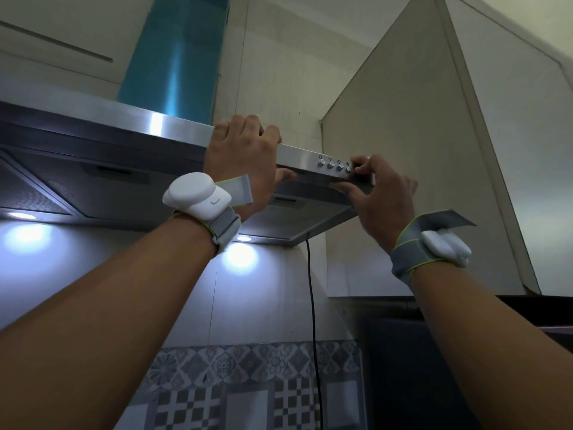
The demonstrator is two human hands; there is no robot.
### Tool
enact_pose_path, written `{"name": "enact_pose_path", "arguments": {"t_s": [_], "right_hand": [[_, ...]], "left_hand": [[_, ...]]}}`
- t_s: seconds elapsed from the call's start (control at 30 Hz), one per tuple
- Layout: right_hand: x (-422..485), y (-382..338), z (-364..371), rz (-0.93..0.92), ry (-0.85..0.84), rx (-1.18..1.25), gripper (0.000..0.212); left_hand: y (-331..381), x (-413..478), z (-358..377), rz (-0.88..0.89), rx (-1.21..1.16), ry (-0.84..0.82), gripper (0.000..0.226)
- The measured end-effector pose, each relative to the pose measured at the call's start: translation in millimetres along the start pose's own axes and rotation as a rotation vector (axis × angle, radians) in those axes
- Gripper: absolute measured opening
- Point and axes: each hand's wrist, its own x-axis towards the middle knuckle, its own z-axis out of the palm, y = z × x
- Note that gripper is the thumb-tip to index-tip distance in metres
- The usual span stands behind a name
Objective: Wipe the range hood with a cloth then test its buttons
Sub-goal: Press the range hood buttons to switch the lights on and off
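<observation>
The stainless steel range hood point(155, 125) runs across the upper left, with a blue-filmed chimney point(173, 57) above it. A row of round buttons point(335, 165) sits at the right end of its front strip. My left hand point(242, 153) grips the front edge of the hood, fingers over the top and thumb below. My right hand point(381, 193) holds the hood's right end, thumb under the strip and a fingertip at the rightmost button. No cloth is in view. Both hood lamps point(244, 238) are lit.
A beige wall cabinet point(403, 181) stands close against the hood's right end. A black power cord point(311, 305) hangs down the wall below the hood. Patterned tiles point(248, 383) cover the backsplash. White sensor units are strapped to both wrists.
</observation>
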Motion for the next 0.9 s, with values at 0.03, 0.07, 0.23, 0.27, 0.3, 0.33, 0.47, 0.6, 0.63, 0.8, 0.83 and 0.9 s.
{"name": "enact_pose_path", "arguments": {"t_s": [0.03, 0.07, 0.23, 0.27, 0.3, 0.33, 0.47, 0.6, 0.63, 0.8, 0.83, 0.9], "right_hand": [[-0.1, -0.2, 0.0, -0.001, 0.002, -0.002, 0.033], [-0.2, -0.3, -0.2, 0.0, 0.003, -0.003, 0.033], [0.0, 0.5, -0.7, 0.004, 0.002, -0.004, 0.033], [0.1, 0.8, -0.5, 0.004, 0.0, -0.005, 0.032], [0.1, 1.1, -0.1, 0.005, -0.001, -0.006, 0.032], [0.1, 1.4, 0.1, 0.006, -0.002, -0.006, 0.032], [0.4, 2.2, 0.9, 0.001, 0.001, -0.007, 0.032], [0.3, 2.7, 0.9, -0.012, 0.009, 0.004, 0.031], [-0.1, 2.8, 0.9, -0.016, 0.01, 0.004, 0.03], [-0.5, 1.6, -1.2, -0.019, 0.011, 0.005, 0.03], [-0.6, 1.4, -1.1, -0.019, 0.01, 0.003, 0.03], [-0.3, 1.3, -0.9, -0.016, 0.006, 0.001, 0.03]], "left_hand": [[0.4, 0.0, 0.0, 0.0, -0.001, -0.002, 0.066], [0.6, 0.1, 0.1, 0.0, 0.001, -0.005, 0.066], [0.2, 0.5, 0.6, 0.002, 0.004, -0.016, 0.067], [-0.1, 0.6, 0.9, 0.005, 0.011, -0.017, 0.067], [-0.3, 0.6, 1.1, 0.007, 0.012, -0.017, 0.067], [-0.5, 0.6, 1.2, 0.008, 0.009, -0.016, 0.067], [-0.7, 0.6, 1.0, 0.013, 0.002, -0.018, 0.066], [-1.1, 0.6, 1.4, 0.015, -0.001, -0.01, 0.066], [-0.8, 0.5, 1.7, 0.015, 0.001, -0.008, 0.066], [-0.9, 0.2, 2.1, 0.017, 0.015, 0.007, 0.067], [-1.0, 0.2, 1.9, 0.015, 0.013, 0.001, 0.067], [-1.3, 0.5, 1.8, 0.012, 0.01, -0.005, 0.067]]}}
